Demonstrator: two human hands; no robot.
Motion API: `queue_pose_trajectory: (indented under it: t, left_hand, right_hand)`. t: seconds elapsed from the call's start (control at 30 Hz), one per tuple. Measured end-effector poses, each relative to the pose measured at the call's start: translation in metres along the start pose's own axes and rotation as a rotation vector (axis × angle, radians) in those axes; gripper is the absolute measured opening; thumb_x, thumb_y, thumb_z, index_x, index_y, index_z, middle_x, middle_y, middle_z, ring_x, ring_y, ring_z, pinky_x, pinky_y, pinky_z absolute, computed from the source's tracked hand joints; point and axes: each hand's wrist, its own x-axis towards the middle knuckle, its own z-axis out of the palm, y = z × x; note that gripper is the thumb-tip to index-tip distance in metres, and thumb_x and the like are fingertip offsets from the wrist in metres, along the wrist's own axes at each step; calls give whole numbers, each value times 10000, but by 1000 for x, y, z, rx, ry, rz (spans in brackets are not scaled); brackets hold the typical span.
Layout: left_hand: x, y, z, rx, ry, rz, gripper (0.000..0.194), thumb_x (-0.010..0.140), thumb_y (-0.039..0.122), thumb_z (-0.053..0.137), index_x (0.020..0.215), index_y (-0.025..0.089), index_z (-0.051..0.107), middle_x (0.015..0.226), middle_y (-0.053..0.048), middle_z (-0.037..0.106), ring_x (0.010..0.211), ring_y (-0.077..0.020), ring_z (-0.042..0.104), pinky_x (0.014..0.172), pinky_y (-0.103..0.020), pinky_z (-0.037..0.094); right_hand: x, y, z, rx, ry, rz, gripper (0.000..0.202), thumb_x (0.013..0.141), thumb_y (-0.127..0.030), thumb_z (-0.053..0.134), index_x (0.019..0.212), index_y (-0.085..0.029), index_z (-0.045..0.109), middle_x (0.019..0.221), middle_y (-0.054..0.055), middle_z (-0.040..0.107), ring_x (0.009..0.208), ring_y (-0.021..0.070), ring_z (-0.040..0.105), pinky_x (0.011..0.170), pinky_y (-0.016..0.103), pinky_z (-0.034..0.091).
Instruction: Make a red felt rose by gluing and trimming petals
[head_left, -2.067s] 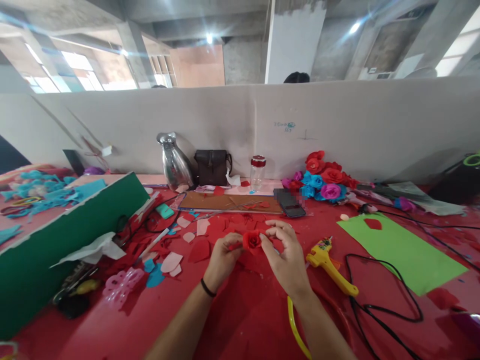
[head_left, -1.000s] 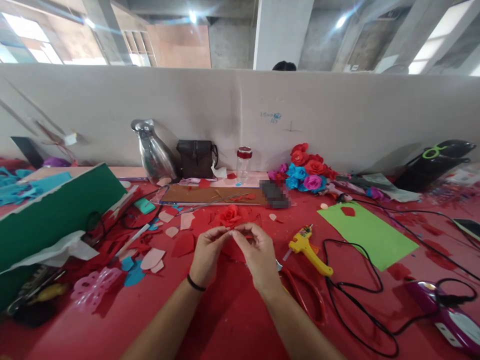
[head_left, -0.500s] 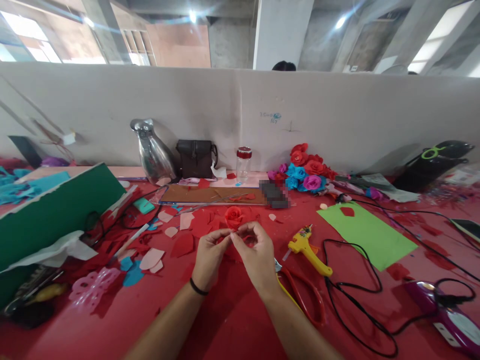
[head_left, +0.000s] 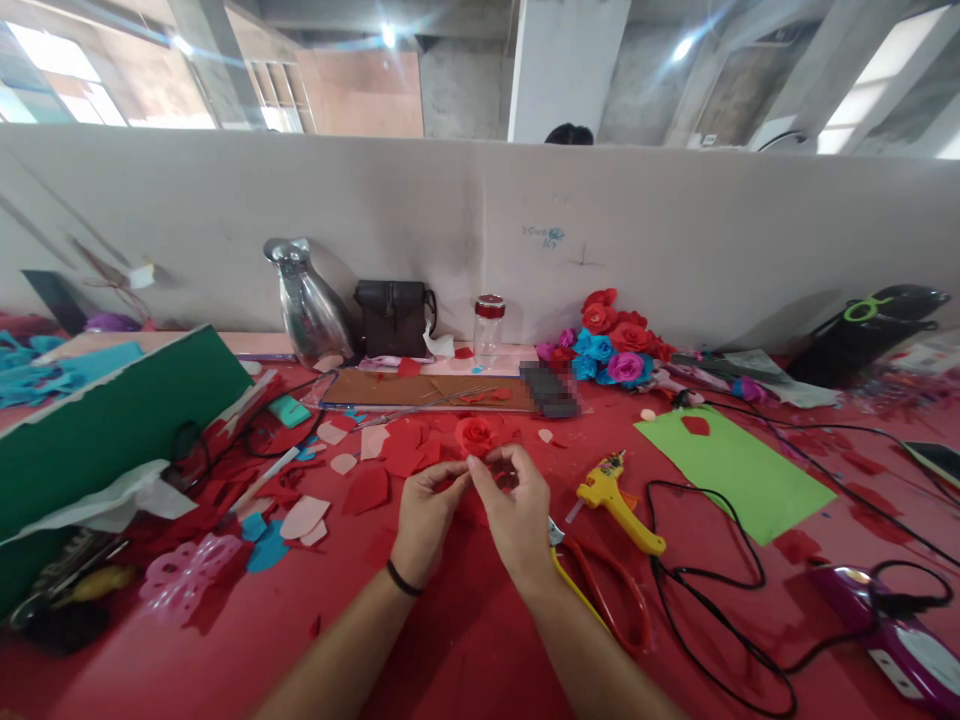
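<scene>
A red paper rose [head_left: 474, 436] stands upright just beyond my fingertips, its base pinched between both hands. My left hand [head_left: 429, 515] has thumb and fingers closed at the base from the left. From the right, my right hand [head_left: 514, 510] grips the same spot, its thumb stretched across the front. The stem, if there is one, is hidden behind the fingers. Red paper petals [head_left: 366, 490] lie on the red table [head_left: 450, 640] to the left of my hands. Right of them rest a yellow glue gun [head_left: 619, 505] and red-handled pliers [head_left: 611, 595].
A green board [head_left: 120, 420] leans at the left. Behind stand a steel jug [head_left: 307, 305], a dark bag [head_left: 394, 318], a lidded jar [head_left: 489, 330] and a bunch of paper flowers [head_left: 619, 340]. Black cables [head_left: 705, 610] and a purple power strip [head_left: 892, 630] lie at the right.
The rose and the fingertips around its base have shifted slightly to the right. Both hands still pinch it.
</scene>
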Motion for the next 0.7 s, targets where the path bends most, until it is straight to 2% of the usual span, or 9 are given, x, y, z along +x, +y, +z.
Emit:
queue_pose_trajectory:
  t: [0.27,0.47,0.6,0.7]
  left_hand:
    - [1,4,1,-34,29,-31,178,574,263,773,723,166,756,728,-50,745,733,-187,659,723,-275,496]
    - [1,9,1,-94,48,-27,167,563,248,778,704,167,738,717,-50,742,769,-198,668,784,-310,501]
    - [4,9,-1,-127,45,-30,204,550,262,790,716,161,728,742,-49,737,758,-186,659,766,-298,498]
    - [7,8,-3,-187,41,-46,214,532,240,803,705,157,710,714,-28,714,702,-151,636,709,-262,493]
  right_hand:
    - [0,-1,1,53,-5,13,122,792,-303,554,761,-192,593,752,18,648,713,163,603,645,265,462]
    - [2,-2,0,236,-49,110,104,768,-272,524,784,-193,590,787,21,660,742,166,615,686,279,477]
    - [2,1,2,301,-21,158,99,731,-280,548,759,-196,593,736,5,645,716,164,608,668,274,477]
    - [2,-1,4,264,-27,143,99,737,-282,546,759,-198,593,718,-1,633,688,158,596,640,265,471]
